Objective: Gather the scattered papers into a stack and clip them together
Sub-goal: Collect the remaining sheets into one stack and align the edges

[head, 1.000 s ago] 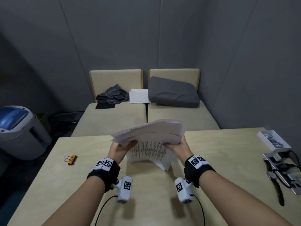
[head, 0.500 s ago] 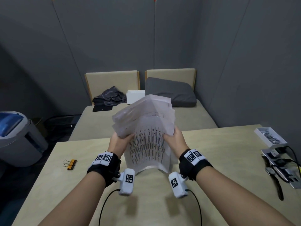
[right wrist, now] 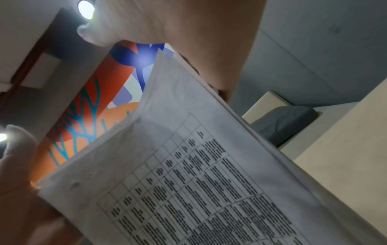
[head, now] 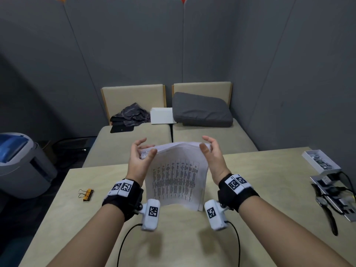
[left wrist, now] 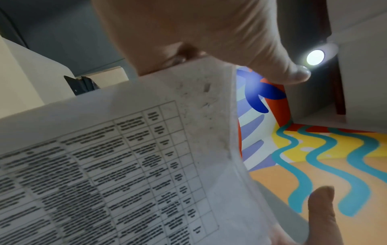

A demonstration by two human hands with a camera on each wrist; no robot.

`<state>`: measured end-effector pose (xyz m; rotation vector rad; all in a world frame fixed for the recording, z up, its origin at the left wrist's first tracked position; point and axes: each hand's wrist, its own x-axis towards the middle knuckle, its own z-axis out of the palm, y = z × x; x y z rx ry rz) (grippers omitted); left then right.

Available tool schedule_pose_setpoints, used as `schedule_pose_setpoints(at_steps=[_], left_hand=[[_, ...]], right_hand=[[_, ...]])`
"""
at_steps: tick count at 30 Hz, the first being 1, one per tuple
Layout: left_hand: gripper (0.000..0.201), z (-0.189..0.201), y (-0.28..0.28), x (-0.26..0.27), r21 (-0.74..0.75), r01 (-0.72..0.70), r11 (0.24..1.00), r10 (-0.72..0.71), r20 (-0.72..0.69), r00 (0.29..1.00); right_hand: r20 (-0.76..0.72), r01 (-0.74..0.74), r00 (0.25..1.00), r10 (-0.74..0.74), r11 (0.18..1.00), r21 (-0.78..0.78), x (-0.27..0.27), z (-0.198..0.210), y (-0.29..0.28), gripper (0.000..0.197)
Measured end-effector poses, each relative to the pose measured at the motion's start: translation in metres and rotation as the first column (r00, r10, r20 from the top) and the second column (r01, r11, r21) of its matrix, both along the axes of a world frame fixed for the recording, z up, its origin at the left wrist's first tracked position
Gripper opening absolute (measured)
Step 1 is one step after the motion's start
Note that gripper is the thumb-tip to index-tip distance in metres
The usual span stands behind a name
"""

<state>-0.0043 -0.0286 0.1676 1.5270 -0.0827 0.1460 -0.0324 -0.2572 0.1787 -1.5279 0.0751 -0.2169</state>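
Standing upright on the pale wooden surface (head: 269, 189): stack of white printed paper sheets (head: 176, 182), long axis vertical, bottom edge touching down, printed face toward camera, top bowing. Left hand (head: 139, 160) and right hand (head: 212, 158) flanking upper sides, fingers spread loosely, barely touching edges. Lying well left of stack: orange binder clip (head: 86, 194). Sitting far right: small white box (head: 320, 160), cables, black watch (head: 327, 212). Beyond: beige seats.

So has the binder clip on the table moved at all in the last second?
No. The binder clip lies on the same spot near the table's left edge, left of the left hand; only the camera shifted.
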Motion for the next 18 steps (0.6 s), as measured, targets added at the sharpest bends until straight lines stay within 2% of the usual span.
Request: schedule_pose_setpoints(at_steps=[2,4,5,6,8,12,13,15,16,17,18], left_hand=[[0.062,0.005,-0.003,0.001,0.003,-0.011,1.000,0.011,0.009,1.000],[0.023,0.009,-0.010,0.002,0.017,-0.049,0.999,0.049,0.007,0.999],[0.015,0.009,-0.011,0.004,0.039,-0.084,0.996,0.083,0.015,0.996],[0.016,0.008,-0.012,0.005,0.072,-0.110,0.991,0.108,0.021,0.994],[0.019,0.004,-0.010,0.006,0.097,-0.146,0.985,0.145,0.018,0.989],[0.015,-0.009,0.000,0.008,0.061,-0.250,0.966,0.253,-0.053,0.966],[0.013,-0.010,0.000,0.008,0.049,-0.274,0.961,0.277,-0.074,0.958],[0.015,-0.010,0.001,0.007,0.023,-0.296,0.955,0.297,-0.114,0.948],[0.024,-0.009,0.001,0.006,0.002,-0.279,0.960,0.277,-0.130,0.952],[0.036,-0.010,0.002,0.005,-0.008,-0.244,0.970,0.240,-0.142,0.960],[0.048,-0.013,0.003,0.004,0.003,-0.194,0.981,0.193,-0.150,0.970]], right_hand=[[-0.008,0.027,1.000,-0.027,1.000,-0.012,0.004,0.004,0.002,0.096],[-0.024,0.080,0.996,-0.081,0.997,-0.018,0.009,0.001,0.004,0.060],[-0.032,0.107,0.994,-0.108,0.994,-0.015,0.012,-0.003,0.005,0.045],[-0.037,0.130,0.991,-0.131,0.991,-0.022,0.015,-0.006,0.005,0.034],[-0.042,0.146,0.988,-0.148,0.988,-0.052,0.016,-0.009,0.005,0.022],[-0.074,0.126,0.989,-0.128,0.992,-0.024,0.013,-0.002,0.004,0.021],[-0.079,0.097,0.992,-0.097,0.995,0.004,0.012,-0.005,0.003,0.028],[-0.098,-0.017,0.995,0.016,1.000,-0.004,0.012,-0.015,-0.002,0.061],[-0.133,-0.089,0.988,0.081,0.994,-0.056,0.011,-0.020,-0.004,0.072],[-0.172,-0.145,0.977,0.122,0.982,-0.124,0.010,-0.026,-0.004,0.073],[-0.200,-0.166,0.972,0.127,0.967,-0.194,0.009,-0.033,-0.005,0.064]])
